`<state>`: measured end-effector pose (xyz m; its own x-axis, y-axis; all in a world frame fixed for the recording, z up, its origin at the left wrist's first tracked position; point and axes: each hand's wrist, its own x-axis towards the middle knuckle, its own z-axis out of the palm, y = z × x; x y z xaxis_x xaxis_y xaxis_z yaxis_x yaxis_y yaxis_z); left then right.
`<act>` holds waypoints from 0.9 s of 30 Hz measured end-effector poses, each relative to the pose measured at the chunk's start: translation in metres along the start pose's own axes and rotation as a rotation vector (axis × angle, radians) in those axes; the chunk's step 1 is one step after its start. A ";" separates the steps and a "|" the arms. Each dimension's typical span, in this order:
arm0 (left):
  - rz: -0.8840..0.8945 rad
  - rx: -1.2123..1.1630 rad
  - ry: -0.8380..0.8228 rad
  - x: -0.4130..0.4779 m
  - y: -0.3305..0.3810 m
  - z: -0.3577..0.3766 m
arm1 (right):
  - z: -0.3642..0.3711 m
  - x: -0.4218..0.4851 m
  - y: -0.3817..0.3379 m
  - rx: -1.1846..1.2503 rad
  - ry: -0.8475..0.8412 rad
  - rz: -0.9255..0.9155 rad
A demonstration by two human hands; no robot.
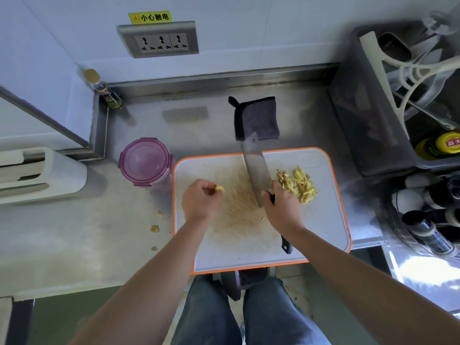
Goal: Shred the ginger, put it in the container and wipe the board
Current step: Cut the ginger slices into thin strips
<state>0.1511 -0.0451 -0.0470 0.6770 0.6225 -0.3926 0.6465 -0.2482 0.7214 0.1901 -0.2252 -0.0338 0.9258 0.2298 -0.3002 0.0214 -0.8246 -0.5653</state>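
Pinching a small ginger stub [220,188] in curled fingers, the left hand [199,202] is hovering low over the left half of the board [323,227]; whether the stub is touching the board I cannot tell. The right hand [281,207] is gripping the knife [255,168] at the handle, fingers wrapped round it. The blade is pointing away from the person across the board's middle, between the stub and a pile of shreds [300,186] lying at the board's right.

Judging by that pile, the shredding is well along, with only the stub waiting to be cut. A few loose bits are lying on the stained centre of the board.

The container [145,161] is standing just beside the board's far left corner with its lid on, and no ginger is showing inside it, so the transfer is not yet begun. The cloth [257,118] is lying folded behind the board, near the knife tip, and the board is looking unwiped. A few scraps [154,228] are sitting on the counter [99,232] left of the board.
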 end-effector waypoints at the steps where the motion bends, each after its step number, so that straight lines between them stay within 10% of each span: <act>1: -0.008 -0.023 -0.039 -0.006 0.004 0.008 | -0.002 -0.001 0.003 0.024 0.016 0.009; 27: -0.192 -0.089 -0.007 -0.053 0.001 0.046 | -0.012 -0.022 0.010 -0.207 -0.107 -0.211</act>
<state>0.1322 -0.1128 -0.0514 0.5469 0.6469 -0.5314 0.7306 -0.0589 0.6802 0.1744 -0.2448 -0.0239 0.8479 0.4509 -0.2789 0.2952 -0.8384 -0.4581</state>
